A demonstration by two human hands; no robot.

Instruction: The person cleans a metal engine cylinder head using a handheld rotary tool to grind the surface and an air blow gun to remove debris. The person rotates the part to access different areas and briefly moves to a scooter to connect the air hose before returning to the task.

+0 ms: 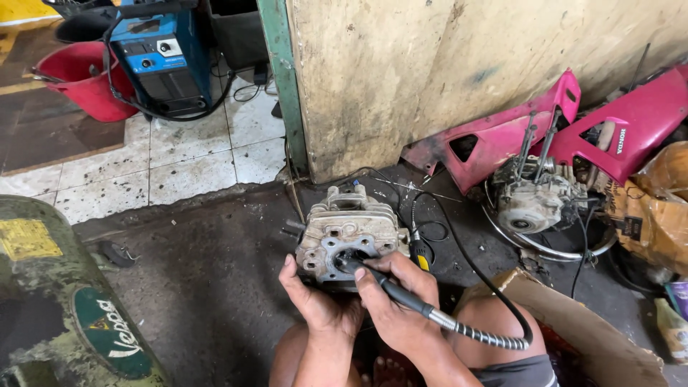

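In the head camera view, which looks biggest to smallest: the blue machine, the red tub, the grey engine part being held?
1. Blue machine and red tub: alike in size, both partly cut off or hidden, so unranked.
2. Grey engine part, looks slightly smaller despite being nearer the camera.

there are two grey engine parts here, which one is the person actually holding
The finned cylinder head in the middle: the left hand grips it underneath and the right hand works a flex-shaft tool into it. The other engine part lies untouched by the pink panels.
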